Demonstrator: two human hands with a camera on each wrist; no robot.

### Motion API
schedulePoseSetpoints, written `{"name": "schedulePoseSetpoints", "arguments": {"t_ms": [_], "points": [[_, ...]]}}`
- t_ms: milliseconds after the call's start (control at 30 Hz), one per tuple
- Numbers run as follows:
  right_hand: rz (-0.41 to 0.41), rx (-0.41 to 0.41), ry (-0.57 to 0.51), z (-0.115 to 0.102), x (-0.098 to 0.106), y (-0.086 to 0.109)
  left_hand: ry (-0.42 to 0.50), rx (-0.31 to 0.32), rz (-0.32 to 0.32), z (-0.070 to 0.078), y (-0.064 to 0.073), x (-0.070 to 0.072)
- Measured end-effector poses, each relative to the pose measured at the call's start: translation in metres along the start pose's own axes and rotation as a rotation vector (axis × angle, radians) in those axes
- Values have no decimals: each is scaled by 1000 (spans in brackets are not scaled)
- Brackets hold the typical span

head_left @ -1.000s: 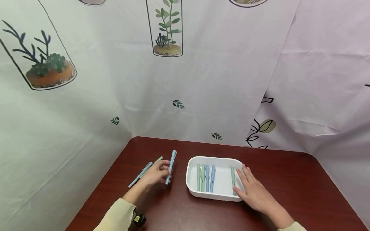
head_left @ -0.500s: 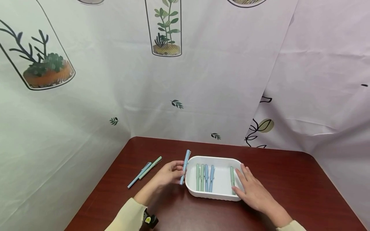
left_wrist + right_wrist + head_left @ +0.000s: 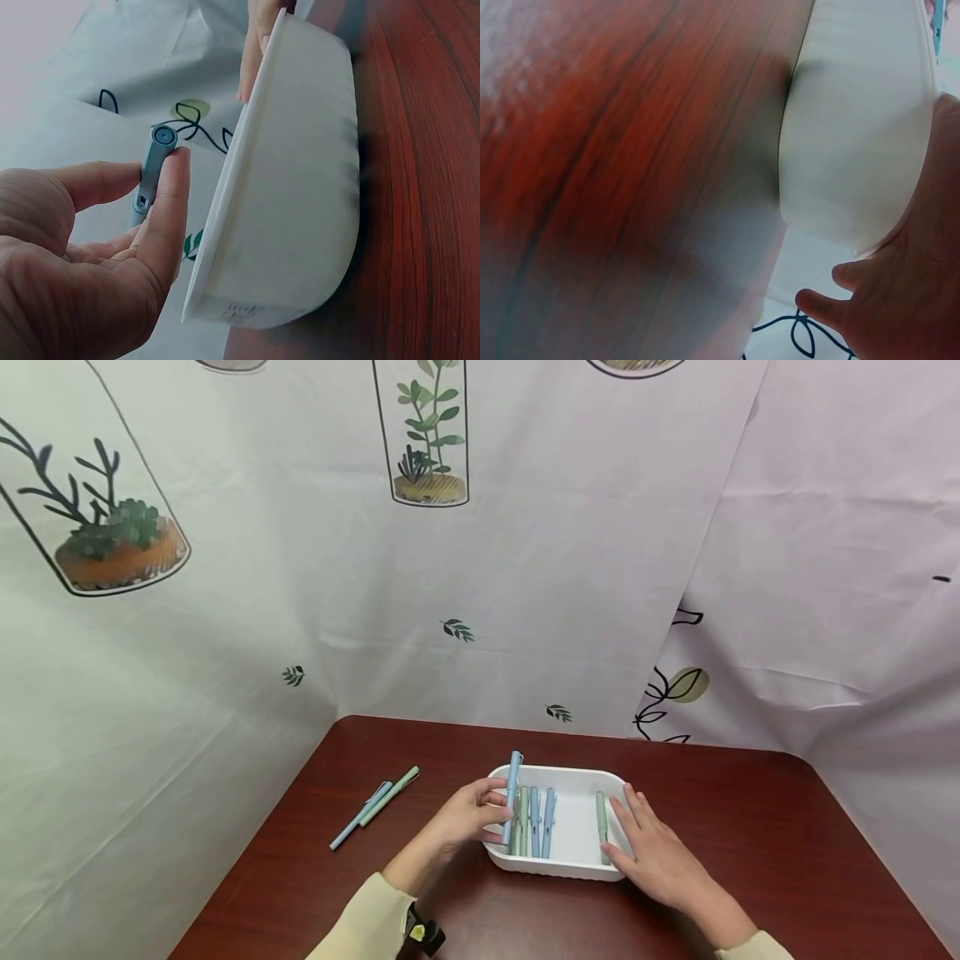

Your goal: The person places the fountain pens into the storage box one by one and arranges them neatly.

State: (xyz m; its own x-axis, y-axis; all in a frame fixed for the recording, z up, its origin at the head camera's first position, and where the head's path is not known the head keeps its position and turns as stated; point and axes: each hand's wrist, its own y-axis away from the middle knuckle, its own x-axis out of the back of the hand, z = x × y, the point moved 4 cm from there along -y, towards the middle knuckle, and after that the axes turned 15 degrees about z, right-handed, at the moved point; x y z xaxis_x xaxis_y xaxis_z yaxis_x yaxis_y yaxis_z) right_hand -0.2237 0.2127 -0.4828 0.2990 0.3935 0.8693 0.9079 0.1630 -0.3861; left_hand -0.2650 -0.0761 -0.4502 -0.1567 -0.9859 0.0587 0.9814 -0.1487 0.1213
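My left hand (image 3: 467, 817) pinches a blue pen (image 3: 512, 793) between thumb and fingers, near upright over the left end of a white tray (image 3: 577, 870). In the left wrist view the same blue pen (image 3: 154, 169) shows end-on beside the tray wall (image 3: 292, 172). Inside the tray, green pens (image 3: 524, 822) and blue pens (image 3: 549, 822) lie side by side at the left; a lone green pen (image 3: 602, 827) lies at the right. My right hand (image 3: 660, 856) rests on the tray's right rim, fingers extended.
On the table's left, a blue pen (image 3: 352, 827) and a green pen (image 3: 390, 797) lie slanted and touching. The dark red table (image 3: 787, 835) meets a hanging patterned cloth (image 3: 525, 568) at its back and sides.
My left hand has carried the blue pen rightward, from beside the two pens on the table to over the tray's left end. My right hand has stayed on the rim.
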Motion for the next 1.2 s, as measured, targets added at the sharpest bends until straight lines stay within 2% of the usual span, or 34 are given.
{"name": "schedulePoseSetpoints", "arguments": {"t_ms": [467,800,1067,1200], "points": [[-1,-3,-9,-3,4,-3,12,53,-33,-2,-14,-41],[9,1,-19,-3,5,-2,6,98,-67,-10,-23,-65],[11,11,-25,-2,5,-3,23,154,-65,-15,-28,-82],[6,7,-27,-3,4,-3,-17,173,-36,-18,-30,-90]]}}
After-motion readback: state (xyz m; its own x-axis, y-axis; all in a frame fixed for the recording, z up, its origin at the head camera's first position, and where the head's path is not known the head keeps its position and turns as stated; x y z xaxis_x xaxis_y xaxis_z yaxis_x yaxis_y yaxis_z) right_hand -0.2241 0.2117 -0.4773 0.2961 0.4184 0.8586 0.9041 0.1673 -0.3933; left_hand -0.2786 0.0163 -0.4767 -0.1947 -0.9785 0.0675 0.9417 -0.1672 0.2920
